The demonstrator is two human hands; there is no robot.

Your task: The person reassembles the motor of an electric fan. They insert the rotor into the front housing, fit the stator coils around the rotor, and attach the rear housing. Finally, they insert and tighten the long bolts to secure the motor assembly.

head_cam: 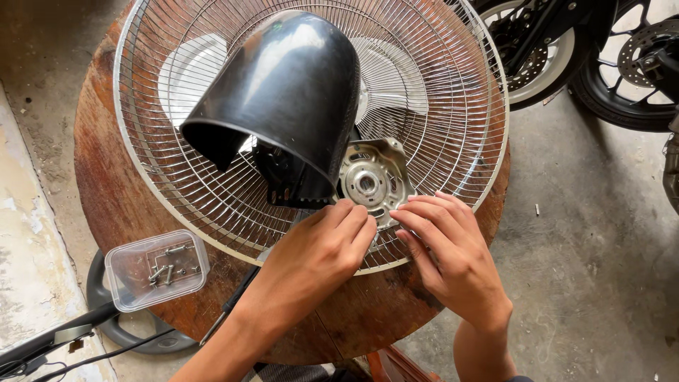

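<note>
A round wire fan guard point(453, 127) lies face down on a round wooden table point(113, 191), with pale fan blades showing through it. A black plastic motor cover point(290, 92) sits tilted on top of the guard. Beside it the bare metal motor housing point(369, 180) is exposed. My left hand point(318, 258) and my right hand point(442, 251) meet at the housing's near edge, fingertips bent together on a small part too hidden to make out.
A clear plastic tub point(157, 269) with several screws sits at the table's left edge. A screwdriver point(230, 304) lies under my left forearm. The fan's dark base and cable point(106, 332) rest on the floor at left. Motorcycle wheels point(622, 64) stand at upper right.
</note>
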